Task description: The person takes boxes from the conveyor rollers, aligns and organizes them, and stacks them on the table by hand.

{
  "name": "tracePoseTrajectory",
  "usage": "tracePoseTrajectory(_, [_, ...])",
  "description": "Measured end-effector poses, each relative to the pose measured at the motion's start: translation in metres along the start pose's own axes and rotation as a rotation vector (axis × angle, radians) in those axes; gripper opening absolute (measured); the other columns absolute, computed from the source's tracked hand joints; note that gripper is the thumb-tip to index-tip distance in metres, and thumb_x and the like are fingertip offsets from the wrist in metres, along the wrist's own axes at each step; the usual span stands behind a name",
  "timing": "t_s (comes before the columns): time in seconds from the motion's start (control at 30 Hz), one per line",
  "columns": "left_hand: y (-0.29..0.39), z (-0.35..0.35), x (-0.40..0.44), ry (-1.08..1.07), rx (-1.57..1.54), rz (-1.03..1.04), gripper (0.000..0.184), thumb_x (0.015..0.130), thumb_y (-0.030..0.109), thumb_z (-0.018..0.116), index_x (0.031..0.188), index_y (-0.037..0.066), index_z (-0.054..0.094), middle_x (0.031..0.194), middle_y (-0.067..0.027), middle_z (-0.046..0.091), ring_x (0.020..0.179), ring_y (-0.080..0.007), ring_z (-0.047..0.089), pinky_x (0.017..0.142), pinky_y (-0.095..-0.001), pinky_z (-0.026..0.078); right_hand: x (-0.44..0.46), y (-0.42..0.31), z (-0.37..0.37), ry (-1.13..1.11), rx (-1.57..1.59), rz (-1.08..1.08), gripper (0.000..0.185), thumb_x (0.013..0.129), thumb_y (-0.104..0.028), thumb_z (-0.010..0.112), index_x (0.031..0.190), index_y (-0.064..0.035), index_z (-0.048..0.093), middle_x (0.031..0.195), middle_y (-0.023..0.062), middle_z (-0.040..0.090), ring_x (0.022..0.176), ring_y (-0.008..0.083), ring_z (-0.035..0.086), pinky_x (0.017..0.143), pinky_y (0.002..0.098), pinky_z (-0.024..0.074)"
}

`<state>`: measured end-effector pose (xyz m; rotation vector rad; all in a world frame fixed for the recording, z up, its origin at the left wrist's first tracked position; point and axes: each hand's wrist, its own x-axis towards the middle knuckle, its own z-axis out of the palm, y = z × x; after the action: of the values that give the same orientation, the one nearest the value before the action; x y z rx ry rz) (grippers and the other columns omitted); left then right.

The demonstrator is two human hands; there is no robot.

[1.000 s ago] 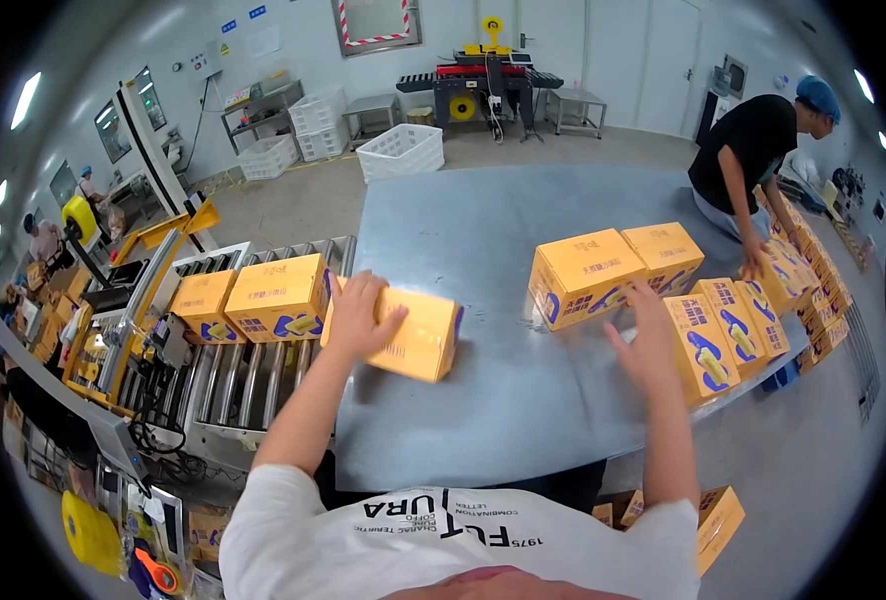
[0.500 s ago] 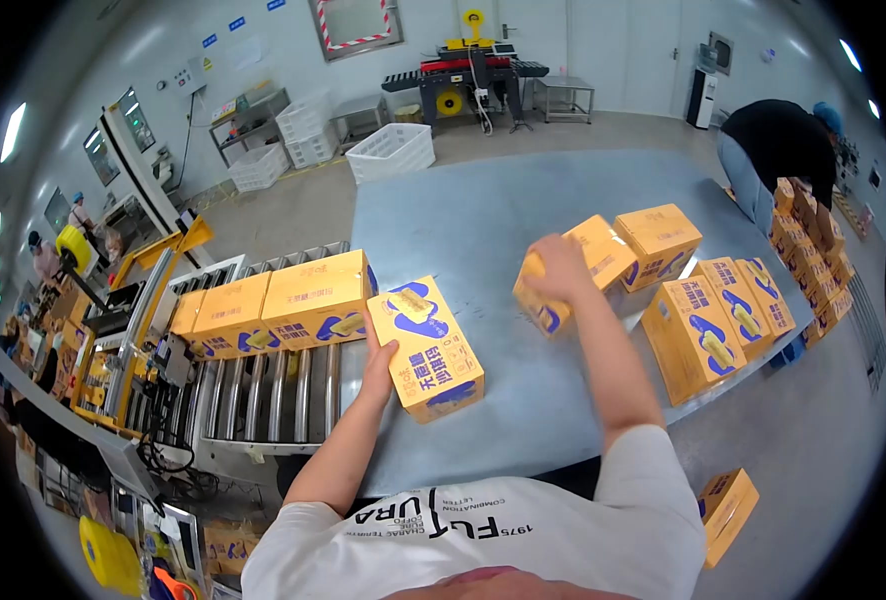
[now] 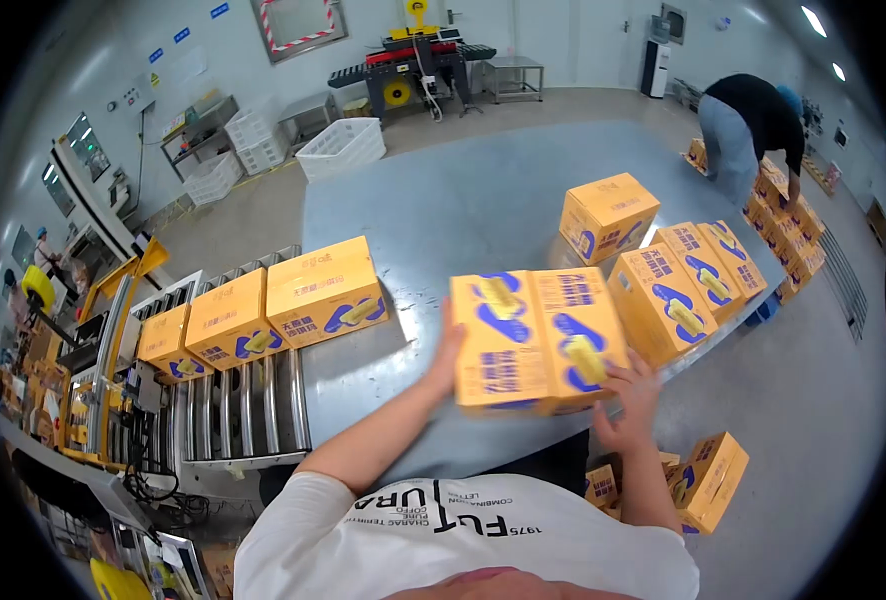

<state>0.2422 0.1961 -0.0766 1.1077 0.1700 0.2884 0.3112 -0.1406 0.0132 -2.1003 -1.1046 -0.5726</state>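
While the left hand sits against the left side of a pair of yellow boxes, the right hand touches the low right part of the same pair. The two boxes stand side by side and touch, over the near part of the table, with their blue pictures turned to the person. I cannot tell if they rest on the table or are held up. The left hand's fingers are mostly hidden by the box, so I cannot tell how they bend. The right hand's fingers are spread, with some tips on the right box and the thumb apart. On the left, three boxes in a line sit end to end on the metal rollers, and the right one reaches over the table. On the right side of the table are four more: one single box farther off and three boxes in a row along the edge. Near and right, at least two boxes on the floor show. At the far right, one other person bends over a big pile of boxes, too many to count. Far off stands one red and black machine.
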Motion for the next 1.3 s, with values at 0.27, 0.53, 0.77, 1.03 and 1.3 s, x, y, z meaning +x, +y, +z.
tracePoseTrajectory(0.27, [0.087, -0.010, 0.018, -0.105, 1.206, 0.276, 0.056, 0.094, 0.043, 0.074, 0.138, 0.010, 0.064, 0.149, -0.0115, 0.058, 0.142, -0.0286, 0.051, 0.118, -0.0429, 0.038, 0.003, -0.039, 0.008, -0.060, -0.210, -0.072, 0.048, 0.069, -0.044, 0.082, 0.106, -0.0153, 0.069, 0.125, 0.0064, 0.066, 0.128, 0.0349, 0.055, 0.115, 0.0654, 0.0216])
tracePoseTrajectory(0.53, [0.237, -0.167, 0.020, 0.702, 1.933, -0.063, 0.066, 0.092, 0.063, 0.057, 0.125, 0.007, 0.069, 0.134, -0.0150, 0.065, 0.130, -0.0318, 0.056, 0.115, -0.0623, 0.030, 0.011, -0.043, 0.002, -0.127, -0.179, -0.005, 0.053, 0.069, -0.025, 0.074, 0.119, -0.0125, 0.067, 0.133, 0.0118, 0.062, 0.131, 0.0370, 0.052, 0.115, 0.0645, 0.0245])
tracePoseTrajectory(0.77, [0.162, -0.042, -0.046, 0.600, 1.875, 0.399, 0.060, 0.088, 0.058, 0.067, 0.121, 0.008, 0.066, 0.121, -0.0105, 0.061, 0.121, -0.0308, 0.052, 0.109, -0.0697, 0.020, 0.029, -0.080, 0.016, -0.168, 0.073, -0.094, 0.058, 0.072, -0.020, 0.076, 0.127, -0.0089, 0.065, 0.139, 0.0167, 0.057, 0.134, 0.0424, 0.048, 0.115, 0.0612, 0.0309])
tracePoseTrajectory(1.03, [0.142, -0.044, -0.097, 0.181, 0.992, 0.253, 0.042, 0.100, 0.022, 0.066, 0.140, 0.010, 0.059, 0.136, -0.0141, 0.062, 0.112, -0.0272, 0.065, 0.093, -0.0430, 0.056, 0.054, -0.119, 0.079, -0.366, 0.199, 0.092, 0.073, 0.089, -0.036, 0.075, 0.148, -0.0008, 0.049, 0.160, 0.0310, 0.033, 0.150, 0.0545, 0.024, 0.121, 0.0595, 0.0253])
tracePoseTrajectory(1.3, [0.099, -0.092, -0.162, 0.130, 0.139, -0.161, 0.022, 0.098, 0.024, 0.072, 0.108, 0.008, 0.062, 0.095, -0.0013, 0.063, 0.089, -0.0107, 0.063, 0.077, -0.0276, 0.055, 0.070, -0.118, 0.073, -0.499, 0.100, 0.020, 0.070, 0.094, -0.045, 0.069, 0.144, 0.0008, 0.052, 0.149, 0.0303, 0.044, 0.139, 0.0483, 0.040, 0.114, 0.0565, 0.0363])
